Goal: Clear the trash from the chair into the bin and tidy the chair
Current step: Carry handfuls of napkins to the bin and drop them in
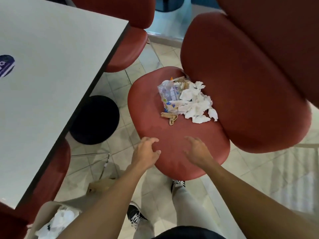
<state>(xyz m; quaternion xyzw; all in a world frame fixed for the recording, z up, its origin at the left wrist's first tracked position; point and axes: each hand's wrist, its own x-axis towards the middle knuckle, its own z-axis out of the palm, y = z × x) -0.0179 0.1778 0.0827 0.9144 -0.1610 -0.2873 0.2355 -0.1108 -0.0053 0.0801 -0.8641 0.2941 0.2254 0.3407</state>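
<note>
Trash pile (pixel 187 99) sits at frame centre, on the rear half of the red chair seat (pixel 155 128), pressed up against the chair back (pixel 241 83). Composition: crumpled white napkins (pixel 196 104) on the right side of the pile, a clear printed plastic wrapper (pixel 168 94) on the left, and a twisted scrap of brown paper (pixel 170 117) at the lower left edge. One small napkin piece (pixel 213 113) lies slightly apart, at the foot of the chair back.

Left hand (pixel 146 152) hovers over the seat's front-left edge — fingers loosely curled and spread, holding nothing. Right hand (pixel 196 149) is above the front of the seat, fingers relaxed and pointing toward the pile, also holding nothing. Both are well short of the trash.

Surroundings: white table (pixel 51 66) fills the upper left; its black round base (pixel 95 119) stands on the tiled floor just left of the chair. A brown bag (pixel 44 219) containing white paper sits at lower left — partly hidden by the left forearm. Another red chair (pixel 127 49) is tucked at the table's far side.
</note>
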